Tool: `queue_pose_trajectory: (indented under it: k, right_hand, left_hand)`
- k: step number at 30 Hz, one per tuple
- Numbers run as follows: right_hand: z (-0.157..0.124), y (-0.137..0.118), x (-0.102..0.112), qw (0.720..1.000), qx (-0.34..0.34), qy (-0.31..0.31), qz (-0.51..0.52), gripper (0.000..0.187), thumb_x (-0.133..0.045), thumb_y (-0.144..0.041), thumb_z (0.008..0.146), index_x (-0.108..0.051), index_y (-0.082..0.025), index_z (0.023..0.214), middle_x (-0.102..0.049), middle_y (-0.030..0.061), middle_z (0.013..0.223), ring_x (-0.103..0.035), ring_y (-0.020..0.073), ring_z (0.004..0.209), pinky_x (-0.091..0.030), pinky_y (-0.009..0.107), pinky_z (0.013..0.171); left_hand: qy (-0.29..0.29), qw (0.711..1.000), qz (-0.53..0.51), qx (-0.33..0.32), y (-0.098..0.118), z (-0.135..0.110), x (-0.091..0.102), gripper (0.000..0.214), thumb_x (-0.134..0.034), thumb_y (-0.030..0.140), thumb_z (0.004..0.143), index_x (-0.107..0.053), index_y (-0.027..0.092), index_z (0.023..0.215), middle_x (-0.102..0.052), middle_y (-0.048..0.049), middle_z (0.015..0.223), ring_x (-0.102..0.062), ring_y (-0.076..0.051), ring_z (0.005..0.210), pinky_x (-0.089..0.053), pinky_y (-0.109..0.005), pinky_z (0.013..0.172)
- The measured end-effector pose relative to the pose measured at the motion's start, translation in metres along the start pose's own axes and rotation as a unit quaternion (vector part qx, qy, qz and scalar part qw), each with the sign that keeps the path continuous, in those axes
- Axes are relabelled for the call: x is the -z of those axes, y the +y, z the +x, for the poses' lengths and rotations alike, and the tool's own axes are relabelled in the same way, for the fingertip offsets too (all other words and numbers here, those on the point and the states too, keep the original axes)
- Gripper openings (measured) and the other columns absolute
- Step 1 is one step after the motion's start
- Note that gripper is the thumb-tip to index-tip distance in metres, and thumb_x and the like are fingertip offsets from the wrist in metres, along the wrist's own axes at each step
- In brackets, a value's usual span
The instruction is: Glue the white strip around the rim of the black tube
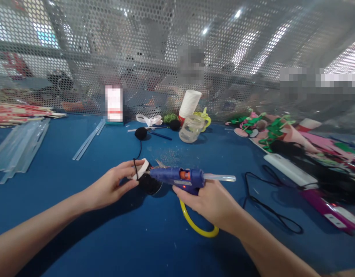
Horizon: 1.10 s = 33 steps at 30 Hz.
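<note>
My left hand point(116, 181) is closed around the white end of a small cup point(142, 168), whose body is wound with black yarn point(150, 184). A strand of the yarn runs from it back to a black yarn ball point(141, 133). In my right hand point(213, 202) is a blue glue gun point(177, 177), with a clear glue stick point(223, 177) poking out of its rear. A small red light glows on the gun, and its nozzle meets or nearly meets the cup's white edge. A yellow loop point(195, 227) lies below the gun, partly hidden by my right hand.
A clear jar point(191, 129), stacked paper cups point(190, 103) and a phone point(114, 104) stand before a perforated metal screen point(154, 50). Glue sticks point(21, 146) lie left. On the right are a cable point(270, 209), a purple-and-white power strip point(324, 207) and craft flowers point(270, 130).
</note>
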State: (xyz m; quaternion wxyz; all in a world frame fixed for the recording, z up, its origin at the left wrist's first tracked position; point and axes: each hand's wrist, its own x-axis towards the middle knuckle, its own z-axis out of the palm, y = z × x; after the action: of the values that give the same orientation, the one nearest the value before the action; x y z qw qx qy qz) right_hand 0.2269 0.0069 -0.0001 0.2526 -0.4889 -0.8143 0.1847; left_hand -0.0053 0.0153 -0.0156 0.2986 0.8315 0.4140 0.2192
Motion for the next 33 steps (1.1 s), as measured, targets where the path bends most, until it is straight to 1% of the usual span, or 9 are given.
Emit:
queue_pose_trajectory:
  k: [3, 6, 10, 13, 20, 23, 26, 30, 33]
  right_hand:
    - [0.003, 0.000, 0.003, 0.999, -0.025, -0.005, 0.021, 0.013, -0.048, -0.021, 0.072, -0.055, -0.018, 0.061, -0.049, -0.0020, 0.047, -0.046, 0.0118, 0.042, -0.038, 0.023, 0.040]
    - [0.006, 0.000, 0.005, 0.999, -0.025, -0.011, 0.035, 0.014, -0.047, -0.019, 0.072, -0.055, -0.019, 0.061, -0.051, -0.0015, 0.050, -0.048, 0.0124, 0.045, -0.039, 0.023, 0.043]
    - [0.003, 0.001, 0.003, 0.997, -0.044, -0.016, 0.056, 0.014, -0.048, -0.023, 0.073, -0.052, -0.019, 0.059, -0.045, -0.0038, 0.044, -0.042, 0.0108, 0.039, -0.035, 0.022, 0.037]
    - [0.001, 0.001, 0.002, 0.996, -0.049, -0.020, 0.065, 0.015, -0.049, -0.024, 0.071, -0.049, -0.019, 0.058, -0.042, -0.0049, 0.043, -0.040, 0.0098, 0.037, -0.034, 0.022, 0.036]
    - [0.002, 0.000, 0.001, 1.000, 0.005, -0.002, -0.012, 0.014, -0.048, -0.022, 0.072, -0.053, -0.018, 0.059, -0.052, -0.0001, 0.051, -0.048, 0.0134, 0.046, -0.039, 0.025, 0.046]
    - [-0.001, -0.002, -0.002, 1.000, -0.002, 0.004, -0.013, 0.011, -0.050, -0.023, 0.070, -0.055, -0.019, 0.060, -0.055, 0.0004, 0.052, -0.048, 0.0133, 0.045, -0.038, 0.025, 0.045]
    - [-0.005, -0.005, -0.006, 1.000, -0.008, 0.003, 0.004, 0.012, -0.050, -0.023, 0.070, -0.053, -0.019, 0.059, -0.053, -0.0012, 0.048, -0.044, 0.0114, 0.039, -0.036, 0.024, 0.040]
    - [-0.005, -0.005, -0.005, 0.999, -0.008, -0.003, 0.041, 0.012, -0.051, -0.022, 0.069, -0.051, -0.020, 0.058, -0.052, -0.0022, 0.048, -0.046, 0.0116, 0.042, -0.039, 0.023, 0.043]
    - [-0.002, -0.004, 0.000, 0.995, -0.048, -0.017, 0.086, 0.015, -0.053, -0.022, 0.069, -0.048, -0.020, 0.055, -0.048, -0.0039, 0.044, -0.044, 0.0104, 0.039, -0.037, 0.022, 0.039]
  left_hand:
    - [-0.001, 1.000, -0.001, -0.002, 0.000, 0.001, 0.000, 0.016, -0.039, 0.023, 0.085, -0.053, 0.016, 0.079, -0.046, -0.0127, 0.128, -0.038, -0.023, 0.122, -0.034, -0.037, 0.097]
    - [0.001, 1.000, 0.001, 0.001, 0.000, 0.001, 0.001, 0.017, -0.039, 0.023, 0.085, -0.054, 0.016, 0.077, -0.047, -0.0126, 0.127, -0.037, -0.023, 0.122, -0.035, -0.036, 0.096]
    - [-0.001, 1.000, -0.001, 0.002, 0.000, 0.000, 0.001, 0.016, -0.039, 0.023, 0.084, -0.054, 0.017, 0.081, -0.043, -0.0122, 0.130, -0.038, -0.024, 0.121, -0.033, -0.039, 0.098]
    - [0.001, 1.000, -0.002, 0.000, 0.001, 0.001, 0.001, 0.016, -0.039, 0.023, 0.084, -0.053, 0.017, 0.079, -0.044, -0.0120, 0.130, -0.039, -0.023, 0.121, -0.033, -0.039, 0.098]
    - [0.004, 1.000, 0.000, -0.003, 0.001, 0.002, 0.000, 0.016, -0.040, 0.023, 0.084, -0.052, 0.016, 0.078, -0.047, -0.0133, 0.126, -0.038, -0.023, 0.121, -0.034, -0.037, 0.097]
    - [0.013, 1.000, -0.004, 0.001, 0.001, 0.001, 0.000, 0.015, -0.040, 0.023, 0.084, -0.053, 0.017, 0.077, -0.046, -0.0125, 0.127, -0.040, -0.024, 0.120, -0.033, -0.039, 0.098]
    - [0.012, 1.000, -0.007, 0.004, 0.001, 0.001, -0.001, 0.016, -0.040, 0.022, 0.084, -0.053, 0.016, 0.076, -0.047, -0.0128, 0.126, -0.041, -0.023, 0.118, -0.034, -0.040, 0.097]
    - [0.005, 1.000, 0.000, 0.003, 0.001, 0.001, 0.000, 0.016, -0.040, 0.022, 0.084, -0.054, 0.017, 0.080, -0.046, -0.0126, 0.127, -0.040, -0.023, 0.120, -0.034, -0.038, 0.097]
    - [-0.003, 1.000, 0.004, -0.005, 0.002, 0.001, 0.003, 0.017, -0.039, 0.022, 0.084, -0.055, 0.017, 0.083, -0.043, -0.0124, 0.130, -0.039, -0.023, 0.121, -0.033, -0.037, 0.098]
